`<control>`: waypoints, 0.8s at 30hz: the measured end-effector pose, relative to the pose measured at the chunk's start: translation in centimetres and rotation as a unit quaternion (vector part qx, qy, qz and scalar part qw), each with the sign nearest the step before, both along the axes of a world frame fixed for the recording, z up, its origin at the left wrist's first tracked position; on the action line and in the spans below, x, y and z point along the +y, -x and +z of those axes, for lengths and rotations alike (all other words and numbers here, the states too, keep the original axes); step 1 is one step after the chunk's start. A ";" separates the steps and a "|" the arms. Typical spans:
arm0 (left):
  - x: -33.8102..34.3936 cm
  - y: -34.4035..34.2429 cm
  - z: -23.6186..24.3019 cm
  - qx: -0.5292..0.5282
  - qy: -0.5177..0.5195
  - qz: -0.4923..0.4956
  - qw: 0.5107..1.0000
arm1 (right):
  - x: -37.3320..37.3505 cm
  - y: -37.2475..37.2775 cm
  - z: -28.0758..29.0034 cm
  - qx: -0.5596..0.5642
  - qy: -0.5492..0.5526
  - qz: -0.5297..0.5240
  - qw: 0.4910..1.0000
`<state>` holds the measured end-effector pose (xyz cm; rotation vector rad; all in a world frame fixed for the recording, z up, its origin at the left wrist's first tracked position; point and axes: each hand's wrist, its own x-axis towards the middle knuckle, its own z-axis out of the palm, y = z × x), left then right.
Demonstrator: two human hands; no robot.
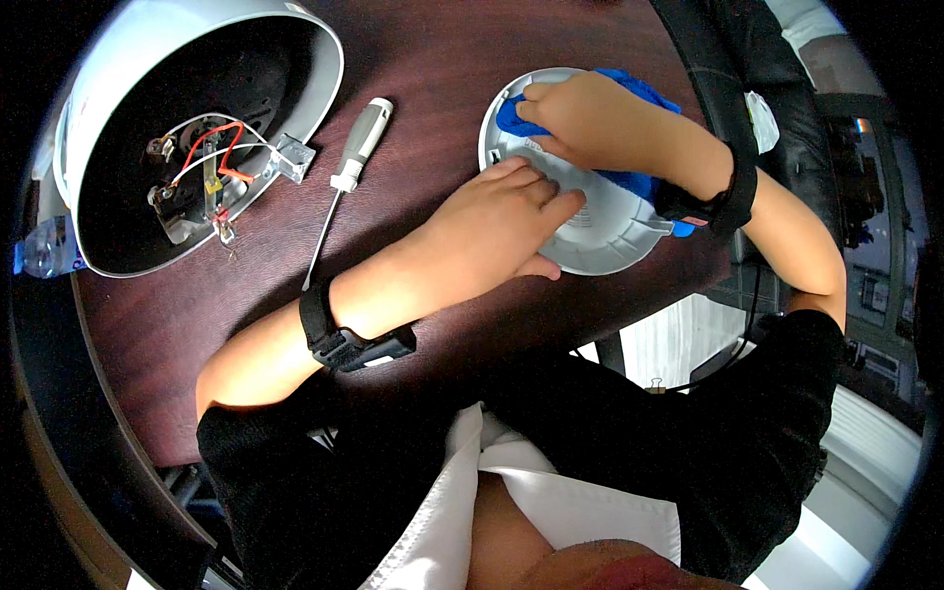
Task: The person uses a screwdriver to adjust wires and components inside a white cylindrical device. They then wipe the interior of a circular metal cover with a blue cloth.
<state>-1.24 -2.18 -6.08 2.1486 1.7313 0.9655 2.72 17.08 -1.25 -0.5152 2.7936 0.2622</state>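
Observation:
A round light-grey plastic cover (588, 241) with a raised rim lies on the table, right of the middle. My left hand (492, 226) rests on its left part, fingers spread and thumb near the lower rim. On the upper part of the cover, my right hand (590, 123) is closed on a blue cloth (639, 90), pressing it against the surface. Some of the cloth spreads out under the right wrist; the right hand hides part of it. A screwdriver (366, 143) with a grey and white handle lies left of my hands, its shaft pointing toward my left forearm.
A large white appliance housing (329, 74) lies open at upper left, showing red and white wires (236, 147) and metal brackets (293, 159). Behind it, a clear plastic bottle (49, 248) sits at the left edge. A black chair (801, 147) stands by the dark wooden table (423, 59) at right.

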 end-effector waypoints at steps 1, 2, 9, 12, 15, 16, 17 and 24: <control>0.0 0.0 -0.1 -0.001 0.008 0.003 1.000 | -0.2 0.2 0.4 -0.036 0.028 -0.035 0.998; 0.0 0.1 0.0 0.002 0.012 0.001 1.000 | 0.3 0.1 0.3 -0.053 0.104 -0.022 0.993; 0.0 -0.2 0.2 0.005 0.025 -0.001 1.000 | 2.4 -1.0 1.0 0.072 0.090 -0.056 0.992; 0.0 -0.2 0.2 0.015 0.022 0.000 1.000 | 0.5 -1.0 -0.5 0.068 0.036 -0.048 0.996; -0.1 -0.3 0.2 0.013 0.028 0.001 1.000 | -0.6 -0.3 -0.3 -0.015 -0.001 -0.036 0.999; -0.2 -0.4 0.2 0.013 0.027 0.001 1.000 | -0.1 -0.6 -0.2 0.000 0.035 -0.001 0.999; -0.2 -0.4 0.1 0.012 0.026 0.001 1.000 | 0.3 -1.0 -0.3 0.019 0.083 0.023 0.996; -0.2 -0.5 0.1 0.017 0.022 -0.001 1.000 | -0.5 -1.4 -0.8 0.047 0.068 0.013 0.996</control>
